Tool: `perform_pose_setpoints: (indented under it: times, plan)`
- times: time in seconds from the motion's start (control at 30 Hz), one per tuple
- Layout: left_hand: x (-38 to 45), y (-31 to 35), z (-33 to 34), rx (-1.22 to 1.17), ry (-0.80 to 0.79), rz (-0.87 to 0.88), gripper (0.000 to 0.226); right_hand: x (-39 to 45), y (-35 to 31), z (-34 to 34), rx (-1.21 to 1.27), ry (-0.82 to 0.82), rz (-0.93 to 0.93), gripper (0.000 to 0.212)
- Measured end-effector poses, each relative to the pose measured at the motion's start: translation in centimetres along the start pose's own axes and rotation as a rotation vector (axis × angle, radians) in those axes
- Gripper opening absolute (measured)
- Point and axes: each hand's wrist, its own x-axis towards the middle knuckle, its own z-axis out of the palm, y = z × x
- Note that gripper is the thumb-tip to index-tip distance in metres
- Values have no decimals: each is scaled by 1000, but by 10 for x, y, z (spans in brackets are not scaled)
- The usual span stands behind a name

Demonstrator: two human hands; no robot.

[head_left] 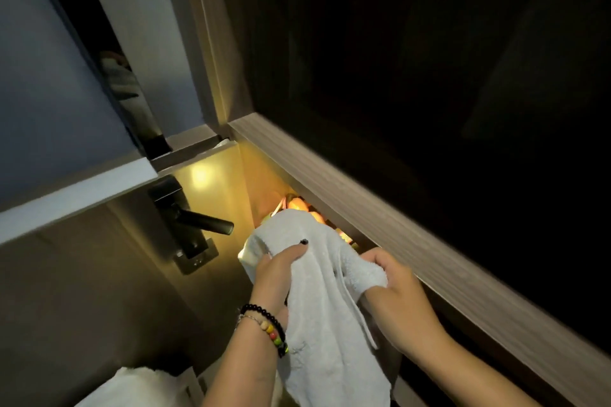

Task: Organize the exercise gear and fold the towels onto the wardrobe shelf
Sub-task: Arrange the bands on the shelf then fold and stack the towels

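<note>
A white terry towel point(317, 301) hangs between my two hands in front of the wardrobe shelf opening. My left hand point(277, 274), with beaded bracelets on the wrist, grips the towel's upper left part, thumb laid across the cloth. My right hand point(393, 284) holds a bunched fold of the towel at its right edge, just under the wooden shelf edge point(380, 218). Behind the towel, orange and yellow items point(299, 203) lie in the lit compartment; the towel hides most of them.
A black door handle point(201, 221) sticks out on the left, close to the towel. The wardrobe space above the shelf edge is dark. Another white cloth point(132, 387) lies at the bottom left. A door gap point(132, 89) shows at upper left.
</note>
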Motion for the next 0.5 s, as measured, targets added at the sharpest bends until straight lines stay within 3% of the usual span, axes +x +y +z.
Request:
perform_pose_setpoints:
  times: [0.13, 0.33, 0.5]
  plan:
    - [44, 18, -21, 143, -119, -87, 35, 13, 7, 28, -121, 5, 57, 30]
    - [89, 7, -35, 197, -275, -189, 47, 22, 36, 42, -340, 36, 97, 31]
    - [124, -38, -57, -32, -460, -477, 47, 26, 101, 56, -461, -6, 198, 71]
